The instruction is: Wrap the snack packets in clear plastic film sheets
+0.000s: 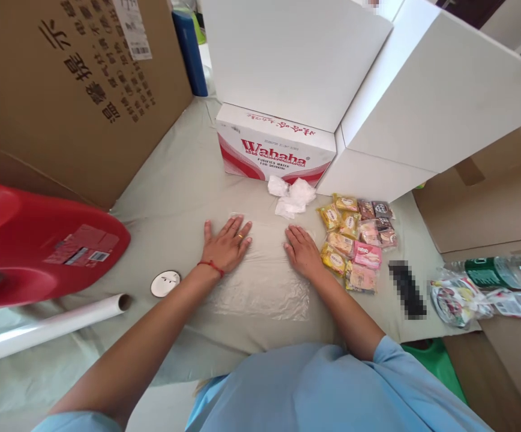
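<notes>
A clear plastic bag or sheet (265,294) lies flat on the cloth-covered table in front of me. My left hand (227,245) rests on its left side, fingers spread, with a ring and a red cord at the wrist. On the right side of the plastic, my right hand (303,249) lies flat with its fingers stretched out. Several small wrapped snacks (353,240) are grouped just right of that hand. Crumpled white plastic (293,197) sits beyond my hands, against a Wahaha water carton (274,150).
At the left are a red jug (39,240), a white tube (53,327), a round white disc (165,283) and a big brown carton (62,90). White boxes (431,90) stand at the back. Clear bottles (508,272) and a blurred dark object (407,290) lie at the right.
</notes>
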Demonstrator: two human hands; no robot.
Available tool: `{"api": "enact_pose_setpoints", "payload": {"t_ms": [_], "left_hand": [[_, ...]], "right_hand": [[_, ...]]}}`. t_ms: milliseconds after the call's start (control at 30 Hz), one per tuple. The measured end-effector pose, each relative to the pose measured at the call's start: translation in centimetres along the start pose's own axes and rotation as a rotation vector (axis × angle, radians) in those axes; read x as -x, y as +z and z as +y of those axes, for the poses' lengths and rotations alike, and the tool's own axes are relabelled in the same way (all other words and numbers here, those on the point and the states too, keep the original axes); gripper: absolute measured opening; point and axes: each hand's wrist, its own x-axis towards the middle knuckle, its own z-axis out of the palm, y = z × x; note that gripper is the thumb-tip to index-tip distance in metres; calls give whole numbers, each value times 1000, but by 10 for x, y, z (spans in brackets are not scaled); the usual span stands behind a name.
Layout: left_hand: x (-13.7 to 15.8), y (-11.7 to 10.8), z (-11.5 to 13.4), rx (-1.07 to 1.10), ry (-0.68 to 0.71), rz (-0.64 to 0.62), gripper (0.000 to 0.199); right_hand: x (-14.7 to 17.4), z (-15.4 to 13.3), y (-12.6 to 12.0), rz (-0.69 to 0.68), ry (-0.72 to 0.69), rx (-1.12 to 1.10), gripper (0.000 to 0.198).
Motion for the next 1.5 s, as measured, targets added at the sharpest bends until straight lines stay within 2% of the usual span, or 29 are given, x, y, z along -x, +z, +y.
{"api": "enact_pose_setpoints", "payload": {"t_ms": [100,167,267,333,400,500,600,667,733,833,900,1033,1100,1167,1267,1367,1433,1500], "left_hand": [[-11,-4,-9,-13,-25,-51,59],[-16,-6,-14,-21,-27,-57,61],[-23,-7,-20,-28,-36,-52,62],[-27,-7,-23,-27,-44,-48,63],[-30,-7,-26,-27,-46,-42,63],[-31,-7,-29,-35,-42,-37,62],[-31,-6,-30,-22,-35,-31,63],[-30,-8,-32,27,-30,-18,65],[-29,-11,-35,106,-40,7,66],[-26,-16,-39,191,-61,54,65],[-23,-19,-39,181,-57,84,64],[-19,-17,-35,67,-60,72,62],[-17,-14,-34,19,-60,7,61],[-17,-12,-36,13,-47,-25,60],[-16,-14,-39,84,-55,44,61],[-14,-23,-39,102,-87,157,60],[-9,-29,-35,60,-63,220,57],[0,-33,-28,26,-18,237,54]], "right_hand": [[-2,-8,-1,52,38,-18,56],[3,-16,-1,23,-60,-34,55],[17,-26,-5,-103,-256,-37,52],[31,-25,-13,-93,-287,-24,48],[45,-16,-25,18,-227,4,47],[61,10,-42,146,-28,111,49],[64,42,-52,94,177,222,50],[59,56,-57,39,224,244,49],[52,59,-61,40,222,236,50],[46,40,-61,113,162,171,50],[47,18,-55,113,53,96,51],[60,-18,-30,-72,-190,-5,53],[69,-23,-19,-158,-212,-16,53],[79,-19,-12,-189,-182,-22,53],[92,-10,-13,-147,-137,-37,52],[101,-3,-24,-63,-135,-94,49],[100,3,-37,34,-129,-141,45],[92,15,-52,185,-67,-152,41]]}}
